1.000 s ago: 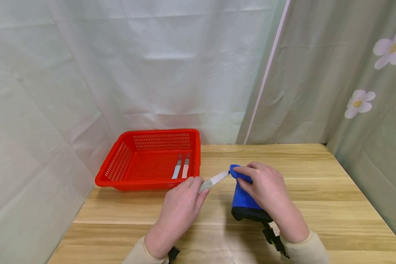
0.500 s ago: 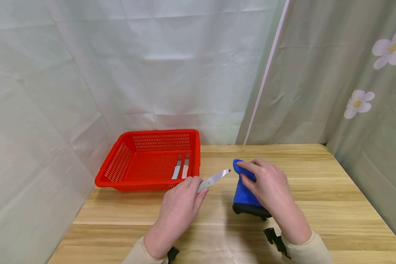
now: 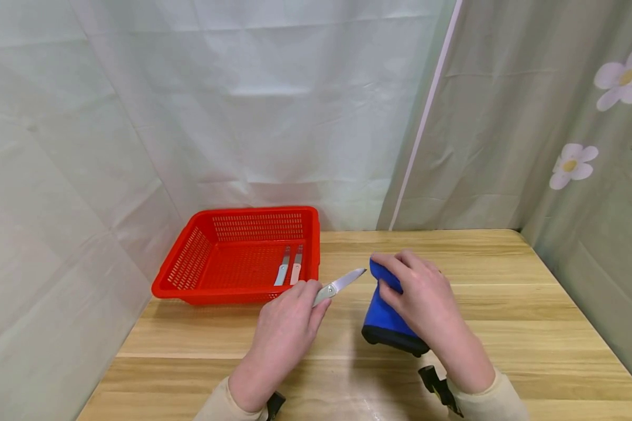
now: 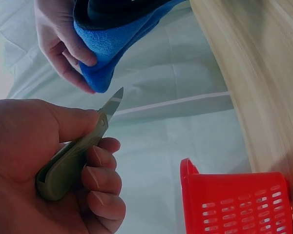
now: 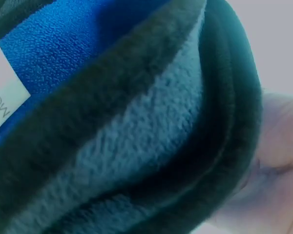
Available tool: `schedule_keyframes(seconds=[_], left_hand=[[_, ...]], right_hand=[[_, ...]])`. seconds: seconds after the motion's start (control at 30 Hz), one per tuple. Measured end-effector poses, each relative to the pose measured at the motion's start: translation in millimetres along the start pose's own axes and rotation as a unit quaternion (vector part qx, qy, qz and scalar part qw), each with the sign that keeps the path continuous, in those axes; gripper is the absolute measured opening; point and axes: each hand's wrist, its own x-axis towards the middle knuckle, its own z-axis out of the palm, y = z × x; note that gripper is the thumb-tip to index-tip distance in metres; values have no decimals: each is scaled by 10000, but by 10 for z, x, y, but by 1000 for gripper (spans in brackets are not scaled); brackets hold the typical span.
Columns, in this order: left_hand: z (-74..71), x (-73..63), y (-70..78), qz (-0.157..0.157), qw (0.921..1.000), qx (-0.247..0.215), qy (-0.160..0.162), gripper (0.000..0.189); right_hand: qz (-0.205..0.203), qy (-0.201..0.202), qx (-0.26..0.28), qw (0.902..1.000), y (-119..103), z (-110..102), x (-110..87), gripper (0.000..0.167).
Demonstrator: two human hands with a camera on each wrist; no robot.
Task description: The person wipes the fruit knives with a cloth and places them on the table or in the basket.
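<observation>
My left hand grips the pale green handle of a folding knife, its blade out and tilted up to the right. In the left wrist view the thumb presses along the knife's handle with the fingers curled beneath. My right hand pinches the folded corner of a blue cloth with dark edging, which hangs below the fingers. The blade tip stands a small gap short of the cloth. Close up in the right wrist view, the layered cloth hides most of the right hand.
A red plastic basket stands at the back left of the wooden table. Inside it lie a light blue folding knife and a pink one, side by side. Pale curtains hang behind the table.
The cloth has come off the blade tip, rising slightly right at first, then swinging back a little left. The knife has shifted slightly left in the left hand.
</observation>
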Motion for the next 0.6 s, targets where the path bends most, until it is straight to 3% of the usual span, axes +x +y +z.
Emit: schedule_keyframes(seconds=[0.6], left_hand=[[22,-5,12,36,9998,-13,-182,21]], right_hand=[[-853,-155,243,9959,-200,119,-26,45]])
